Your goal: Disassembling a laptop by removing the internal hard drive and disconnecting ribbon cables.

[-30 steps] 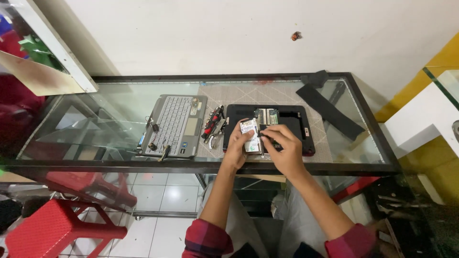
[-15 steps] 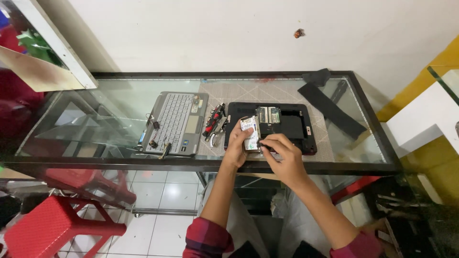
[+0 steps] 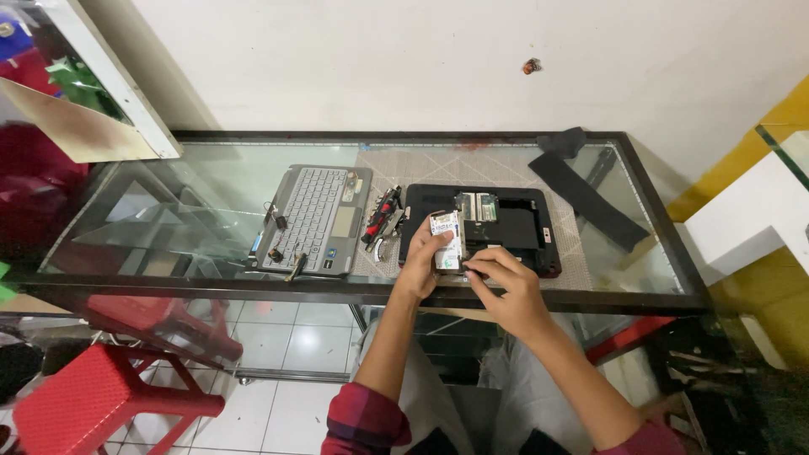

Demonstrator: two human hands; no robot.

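Hard drive (image 3: 447,239), small silver w/ white label, sits tilted at the front-left corner of the open black laptop base (image 3: 514,227), near the table's (image 3: 211,190) front edge. Head view: our left hand (image 3: 424,257) grips its left side, fingers closed on it; right hand (image 3: 504,285) pinches at its lower right end, fingers narrow. We'd keep it level & pull straight, no twisting. Vs 0.5 s ago: right hand has slid lower; drive approx. unmoved. Keyboard panel (image 3: 316,217) lies left.
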